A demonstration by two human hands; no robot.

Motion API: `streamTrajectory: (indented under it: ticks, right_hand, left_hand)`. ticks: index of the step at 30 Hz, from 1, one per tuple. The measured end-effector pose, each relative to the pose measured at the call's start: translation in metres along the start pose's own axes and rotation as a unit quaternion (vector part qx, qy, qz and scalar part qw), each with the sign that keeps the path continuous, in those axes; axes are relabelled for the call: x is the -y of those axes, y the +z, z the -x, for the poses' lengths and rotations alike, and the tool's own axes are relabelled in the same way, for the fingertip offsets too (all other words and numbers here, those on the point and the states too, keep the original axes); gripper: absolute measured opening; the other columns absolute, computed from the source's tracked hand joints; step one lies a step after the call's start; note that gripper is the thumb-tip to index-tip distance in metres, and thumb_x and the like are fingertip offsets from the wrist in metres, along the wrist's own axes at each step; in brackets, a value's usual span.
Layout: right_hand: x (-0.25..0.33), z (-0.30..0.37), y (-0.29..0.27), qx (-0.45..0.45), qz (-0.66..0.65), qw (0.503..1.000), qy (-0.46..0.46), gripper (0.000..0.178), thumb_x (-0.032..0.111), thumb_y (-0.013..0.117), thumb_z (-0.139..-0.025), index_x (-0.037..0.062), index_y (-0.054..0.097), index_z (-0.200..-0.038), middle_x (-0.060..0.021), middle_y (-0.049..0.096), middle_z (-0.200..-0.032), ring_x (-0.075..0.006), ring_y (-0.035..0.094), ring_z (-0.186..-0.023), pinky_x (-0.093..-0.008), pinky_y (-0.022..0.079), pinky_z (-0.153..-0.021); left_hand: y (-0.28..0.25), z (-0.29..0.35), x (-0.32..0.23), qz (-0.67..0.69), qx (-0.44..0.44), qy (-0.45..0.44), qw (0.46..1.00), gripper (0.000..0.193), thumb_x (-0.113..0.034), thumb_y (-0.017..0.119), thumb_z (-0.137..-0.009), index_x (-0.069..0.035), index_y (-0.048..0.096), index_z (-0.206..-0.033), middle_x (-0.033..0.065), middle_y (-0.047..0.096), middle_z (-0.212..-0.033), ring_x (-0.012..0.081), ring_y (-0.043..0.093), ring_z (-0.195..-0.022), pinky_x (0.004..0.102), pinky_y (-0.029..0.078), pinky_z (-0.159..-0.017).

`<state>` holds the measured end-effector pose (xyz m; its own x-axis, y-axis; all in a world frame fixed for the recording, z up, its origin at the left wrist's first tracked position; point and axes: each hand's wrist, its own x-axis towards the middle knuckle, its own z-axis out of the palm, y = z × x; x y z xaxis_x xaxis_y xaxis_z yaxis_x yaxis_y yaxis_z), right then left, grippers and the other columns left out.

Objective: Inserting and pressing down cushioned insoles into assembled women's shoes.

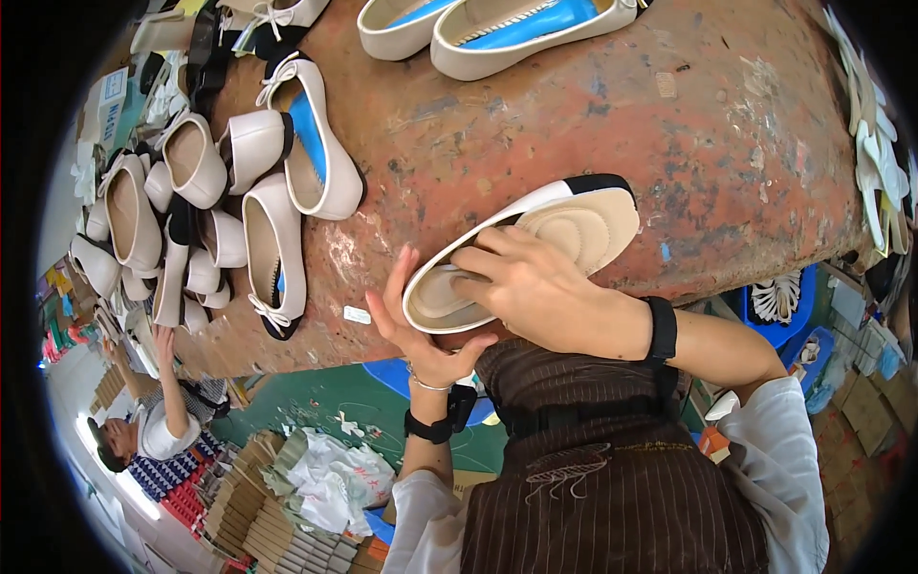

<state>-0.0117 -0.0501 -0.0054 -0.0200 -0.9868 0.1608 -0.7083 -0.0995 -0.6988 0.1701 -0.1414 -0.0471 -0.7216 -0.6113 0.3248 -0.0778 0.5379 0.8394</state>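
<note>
A cream flat shoe (512, 206) with a black toe lies tilted at the near edge of the worktable. A beige insole (583, 225) with stitched cushion rings sits in it, its wide front part showing over the shoe's opening. My right hand (535, 287) reaches into the shoe with bent fingers against the heel half of the insole; the fingertips are partly hidden. Around the outside of the heel, my left hand (421, 344) is spread, thumb on the near side and fingers stretched along the far side. Its palm is close to the heel; firm contact cannot be made out.
Several cream bow flats (277, 244) are heaped on the left of the worn red-brown worktable (478, 134). Two more shoes (497, 43) with blue inside lie at the far edge. White pieces (875, 163) hang at the right. A co-worker (158, 430) reaches toward the table at lower left.
</note>
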Motion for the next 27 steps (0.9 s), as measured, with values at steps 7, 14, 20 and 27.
streamTrajectory:
  ticks: [7, 14, 20, 27]
  right_hand:
    - [-0.004, -0.007, 0.013, -0.024, 0.037, 0.995, -0.092, 0.033, 0.017, 0.068, -0.076, -0.001, 0.072, -0.103, -0.0134, 0.065, -0.118, -0.028, 0.059, -0.121, -0.0362, 0.047, -0.104]
    - [0.005, -0.006, 0.022, 0.041, 0.034, 0.995, -0.087, 0.042, 0.018, 0.061, -0.085, 0.0044, 0.067, -0.124, -0.0104, 0.062, -0.135, -0.0239, 0.057, -0.128, -0.0356, 0.041, -0.112]
    - [0.017, 0.016, 0.004, 0.06, 0.191, 0.98, 0.0, 0.033, 0.016, 0.059, -0.082, 0.0071, 0.075, -0.109, -0.0128, 0.064, -0.133, -0.0231, 0.06, -0.125, -0.0389, 0.029, -0.12]
    - [-0.002, 0.025, -0.021, -0.115, 0.136, 0.984, -0.001, 0.027, 0.008, 0.068, -0.075, 0.0035, 0.074, -0.1, -0.0167, 0.067, -0.123, -0.032, 0.058, -0.125, -0.0475, 0.029, -0.119]
  left_hand:
    - [-0.006, -0.005, 0.003, 0.108, -0.002, -0.032, 0.994, 0.127, -0.059, 0.082, -0.073, -0.011, 0.002, -0.159, 0.0317, 0.031, -0.153, 0.0447, 0.039, -0.139, 0.0527, 0.036, -0.112]
    - [-0.012, -0.014, -0.001, -0.004, 0.039, -0.038, 0.999, 0.044, -0.035, 0.053, -0.096, -0.001, 0.052, -0.125, 0.0295, 0.043, -0.148, 0.0431, 0.045, -0.134, 0.0493, 0.035, -0.111]
    - [-0.005, -0.012, 0.0, -0.009, 0.004, -0.036, 0.999, 0.026, -0.023, 0.047, -0.095, -0.003, 0.049, -0.111, 0.0293, 0.046, -0.145, 0.0407, 0.045, -0.133, 0.0494, 0.032, -0.112]
    - [0.016, -0.008, -0.044, -0.056, -0.002, -0.033, 0.998, 0.058, -0.015, 0.068, -0.082, 0.003, 0.04, -0.13, 0.0294, 0.033, -0.153, 0.0427, 0.035, -0.14, 0.0505, 0.027, -0.115]
